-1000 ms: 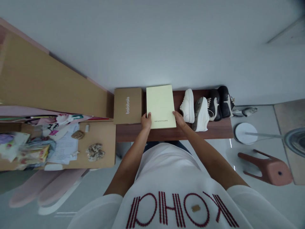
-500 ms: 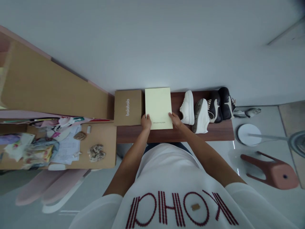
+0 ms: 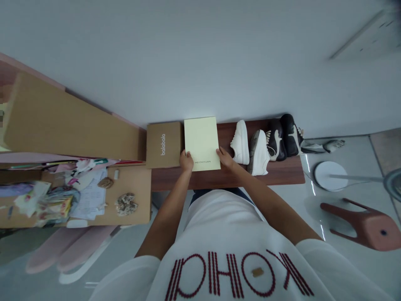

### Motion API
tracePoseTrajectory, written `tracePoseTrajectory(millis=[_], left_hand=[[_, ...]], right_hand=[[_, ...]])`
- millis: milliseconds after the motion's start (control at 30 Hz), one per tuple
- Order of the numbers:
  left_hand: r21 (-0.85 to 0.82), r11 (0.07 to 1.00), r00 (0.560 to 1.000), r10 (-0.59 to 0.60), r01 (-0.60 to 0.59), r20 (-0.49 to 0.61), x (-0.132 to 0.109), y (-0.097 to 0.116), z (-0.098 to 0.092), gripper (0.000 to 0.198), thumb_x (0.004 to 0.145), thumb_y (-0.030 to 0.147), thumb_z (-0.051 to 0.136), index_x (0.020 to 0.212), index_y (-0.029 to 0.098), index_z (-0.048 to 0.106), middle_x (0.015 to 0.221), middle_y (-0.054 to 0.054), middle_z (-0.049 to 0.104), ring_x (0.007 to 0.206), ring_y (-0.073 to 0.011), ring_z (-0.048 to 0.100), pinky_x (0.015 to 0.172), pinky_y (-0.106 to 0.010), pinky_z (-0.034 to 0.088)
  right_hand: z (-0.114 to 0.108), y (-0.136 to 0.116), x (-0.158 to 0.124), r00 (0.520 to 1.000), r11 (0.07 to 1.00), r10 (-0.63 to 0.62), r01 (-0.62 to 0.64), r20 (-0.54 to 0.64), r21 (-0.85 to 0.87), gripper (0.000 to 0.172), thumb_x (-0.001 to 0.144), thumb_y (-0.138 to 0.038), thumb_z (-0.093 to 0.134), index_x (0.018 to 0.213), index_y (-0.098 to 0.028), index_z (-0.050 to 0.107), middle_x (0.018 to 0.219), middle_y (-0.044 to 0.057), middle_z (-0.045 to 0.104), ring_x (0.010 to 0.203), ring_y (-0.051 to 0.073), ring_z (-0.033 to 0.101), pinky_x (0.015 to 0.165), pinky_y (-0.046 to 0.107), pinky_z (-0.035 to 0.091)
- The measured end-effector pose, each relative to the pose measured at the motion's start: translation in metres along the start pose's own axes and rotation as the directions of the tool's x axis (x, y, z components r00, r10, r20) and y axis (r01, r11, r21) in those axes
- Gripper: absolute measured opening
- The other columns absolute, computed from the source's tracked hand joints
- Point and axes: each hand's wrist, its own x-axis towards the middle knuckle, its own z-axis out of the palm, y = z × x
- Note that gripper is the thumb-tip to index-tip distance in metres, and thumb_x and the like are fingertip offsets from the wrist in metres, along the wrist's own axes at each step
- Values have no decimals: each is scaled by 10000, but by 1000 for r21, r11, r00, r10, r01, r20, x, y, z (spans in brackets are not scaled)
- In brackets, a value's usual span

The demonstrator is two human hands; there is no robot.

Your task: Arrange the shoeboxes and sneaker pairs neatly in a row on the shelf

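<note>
We see the left hand (image 3: 186,161) and right hand (image 3: 224,158) grasping the near edge of a flat pale yellow rectangular package (image 3: 200,140) on a dark wooden bench (image 3: 275,177); a slipping grip could knock the brown cardboard box (image 3: 163,144) just beside it or the white sneaker (image 3: 240,142).

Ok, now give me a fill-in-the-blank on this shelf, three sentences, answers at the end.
The left hand and right hand hold a pale yellow rectangular package printed with the word ____.
The brown cardboard box beside it shows the white word ____.
The low-cut sneaker closest to the right hand is coloured ____.

Missing words: MEIZHIYUAN; balabala; white.
</note>
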Motion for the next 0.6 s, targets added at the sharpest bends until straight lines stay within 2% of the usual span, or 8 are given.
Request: tracePoseTrajectory(millis=[33,100,200,267,367,467,533,600], left_hand=[[7,1000,999,29,-29,-17,-2,3,0,422,1004,261,530,1399,139,617,1506,-210,597,1459,-296,521,1256,-419,331],[-2,993,991,114,-115,-64,-9,11,1,449,1001,249,539,1429,120,587,1541,-216,557,1498,-282,470,1279,-393,288],[-67,961,961,261,-268,-96,-26,26,12,433,1001,252,558,1419,147,593,1528,-191,563,1506,-264,450,1294,-379,260],[-136,932,942,331,-336,-62,-39,38,28,410,1006,269,568,1404,177,605,1513,-168,575,1483,-251,474,1279,-381,296],[-234,906,924,376,-351,67,-62,53,60,400,1014,297,577,1403,207,600,1487,-147,596,1419,-244,541,1202,-401,417],[-271,909,886,386,-317,258,-86,59,95,426,1016,276,582,1435,204,571,1458,-150,617,1354,-237,600,1124,-397,500],[-224,935,856,343,-273,386,-99,59,116,475,993,234,610,1460,172,552,1465,-177,607,1318,-246,632,1095,-391,524],[-109,969,839,248,-224,484,-107,55,132,572,950,211,666,1498,138,518,1508,-215,561,1264,-266,670,1086,-399,531]], right_hand=[[-5,-2,-5,1000,999,1,-2,-31,-36,748,820,-731,673,1380,-237,628,1558,106,565,1529,305,418,1308,545,217],[-20,-4,-17,996,997,-6,-1,-86,-81,733,843,-729,636,1391,-243,629,1573,103,547,1517,300,434,1296,528,264],[-50,-6,-41,993,999,-20,15,-117,-44,665,864,-720,604,1356,-275,653,1478,93,627,1400,314,550,1202,572,410],[-73,-7,-55,985,1000,-23,20,-173,-17,628,860,-717,606,1306,-281,674,1380,90,685,1303,307,611,1121,563,488],[-108,-7,-70,966,1000,-29,31,-258,2,621,838,-725,614,1243,-260,685,1276,91,724,1179,275,653,1000,502,565],[-138,-5,-77,950,999,-51,50,-309,-12,625,814,-728,627,1183,-227,686,1188,93,741,1056,243,673,900,444,592],[-157,0,-82,935,997,-71,62,-347,-35,609,806,-717,636,1144,-214,687,1121,89,751,978,224,681,871,424,591],[-176,9,-87,908,994,-95,65,-407,-87,596,798,-705,652,1107,-197,690,1055,91,756,927,222,690,883,430,588]])
